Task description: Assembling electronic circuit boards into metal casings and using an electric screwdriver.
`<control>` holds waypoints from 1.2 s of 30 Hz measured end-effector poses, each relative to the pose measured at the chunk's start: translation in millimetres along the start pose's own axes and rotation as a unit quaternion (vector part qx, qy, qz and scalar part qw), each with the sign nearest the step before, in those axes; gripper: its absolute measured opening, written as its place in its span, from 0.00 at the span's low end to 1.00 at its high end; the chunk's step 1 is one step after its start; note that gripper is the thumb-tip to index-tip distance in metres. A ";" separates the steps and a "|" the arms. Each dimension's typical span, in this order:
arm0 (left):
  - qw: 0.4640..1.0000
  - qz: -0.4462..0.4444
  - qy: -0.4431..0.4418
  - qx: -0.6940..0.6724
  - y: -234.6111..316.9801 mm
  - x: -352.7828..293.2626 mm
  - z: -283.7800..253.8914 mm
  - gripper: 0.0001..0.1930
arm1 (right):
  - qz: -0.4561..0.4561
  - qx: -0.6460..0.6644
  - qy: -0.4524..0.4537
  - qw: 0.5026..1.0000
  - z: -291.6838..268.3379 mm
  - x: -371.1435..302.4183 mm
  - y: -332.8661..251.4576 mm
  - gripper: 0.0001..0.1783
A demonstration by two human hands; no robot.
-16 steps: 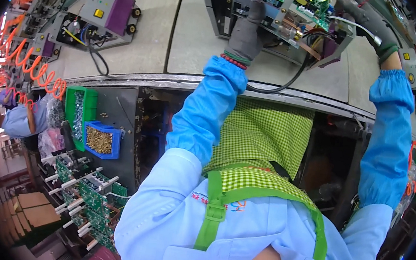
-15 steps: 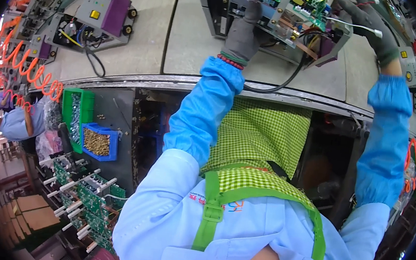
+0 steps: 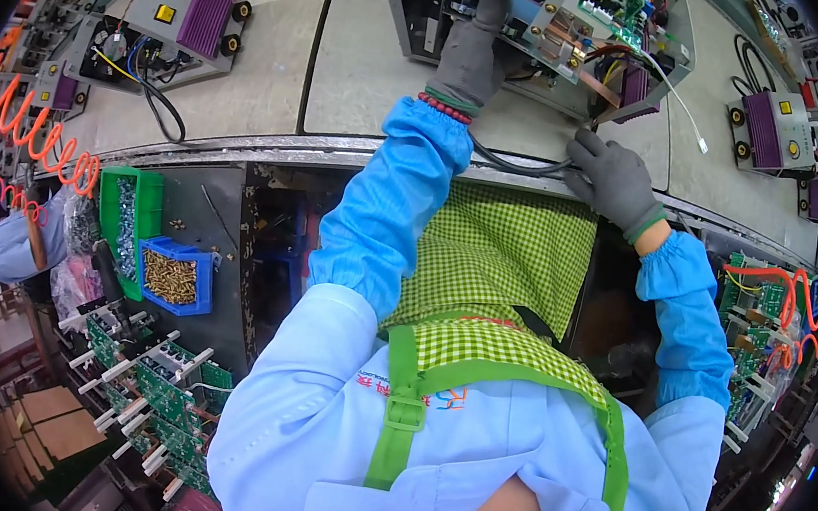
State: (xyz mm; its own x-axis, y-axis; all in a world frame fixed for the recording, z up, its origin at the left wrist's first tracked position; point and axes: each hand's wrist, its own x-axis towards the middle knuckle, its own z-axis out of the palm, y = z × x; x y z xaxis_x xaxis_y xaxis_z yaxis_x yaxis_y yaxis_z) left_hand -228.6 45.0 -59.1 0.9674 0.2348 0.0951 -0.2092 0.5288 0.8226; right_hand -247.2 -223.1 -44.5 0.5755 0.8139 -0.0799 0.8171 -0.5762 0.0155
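An open electrical unit (image 3: 568, 36) with circuit boards, copper bars and wiring stands at the top of the workbench. My left hand (image 3: 471, 57), in a grey glove, grips its near edge. The thumb points into the unit; the other fingers are mostly hidden. A thick black cable (image 3: 526, 167) runs from near my left wrist along the bench's front edge. My right hand (image 3: 620, 184), also gloved, closes round this cable just below the unit's near right corner. A thin white lead (image 3: 682, 102) with a white connector dangles from the unit's right side.
Purple-and-grey units stand left (image 3: 181, 12) and right (image 3: 777, 131) on the bench. At lower left are a green bin (image 3: 148, 221) of small metal parts, a blue bin (image 3: 198, 280) of brass-coloured parts and circuit boards (image 3: 159, 399). Orange coiled hoses (image 3: 45, 147) hang nearby. Another person (image 3: 24, 243) is at far left.
My right hand has come down from the unit's far right side and taken hold of the black cable. The white lead now hangs downward. My left hand stays on the unit.
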 end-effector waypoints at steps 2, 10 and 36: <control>0.999 0.029 0.018 0.004 -2.3 2.6 -0.7 0.32 | -0.011 0.013 0.004 1.000 -1.1 -3.7 6.1 0.22; 0.992 0.072 -0.019 0.103 -9.1 6.2 -8.1 0.34 | -0.017 -0.052 0.111 0.992 -37.5 -17.6 -21.0 0.14; 0.979 0.000 -0.058 -0.195 -8.5 0.6 12.9 0.32 | -0.008 -0.099 0.156 0.983 -213.7 120.4 -29.3 0.53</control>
State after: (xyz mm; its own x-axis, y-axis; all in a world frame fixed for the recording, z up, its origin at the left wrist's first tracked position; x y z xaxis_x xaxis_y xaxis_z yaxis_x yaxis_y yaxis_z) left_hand -224.4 30.2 -58.8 0.9724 0.1521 0.1767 -0.2256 0.8049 0.5489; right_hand -194.8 -92.4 158.5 0.5196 0.8236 0.2274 0.7987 -0.5628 0.2131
